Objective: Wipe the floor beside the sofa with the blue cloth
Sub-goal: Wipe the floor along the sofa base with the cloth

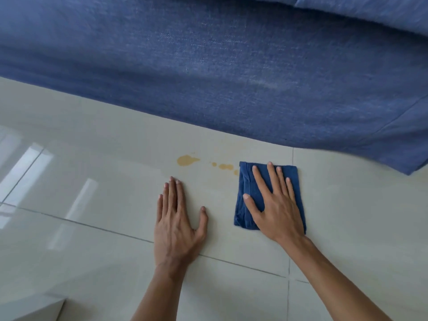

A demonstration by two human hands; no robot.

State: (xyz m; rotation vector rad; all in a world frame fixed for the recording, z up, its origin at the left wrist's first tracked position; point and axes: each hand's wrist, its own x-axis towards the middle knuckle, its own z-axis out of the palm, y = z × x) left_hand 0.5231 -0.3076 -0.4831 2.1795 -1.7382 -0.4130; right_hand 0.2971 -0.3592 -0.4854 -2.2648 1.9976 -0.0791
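Observation:
A folded dark blue cloth (245, 181) lies flat on the pale tiled floor (104, 181), close to the base of the blue fabric sofa (220, 66). My right hand (273, 205) presses down on the cloth with fingers spread, covering its right half. Just left of the cloth, a yellowish-brown spill (186, 160) and a trail of smaller drops (224, 166) mark the tile, the nearest drop touching the cloth's upper left edge. My left hand (178, 221) rests palm down on bare tile below the spill, fingers together, holding nothing.
The sofa's front edge runs diagonally from mid-left to the right, with its corner (410, 167) at the right. Grout lines cross the glossy floor. A white object's corner (34, 306) shows at the bottom left.

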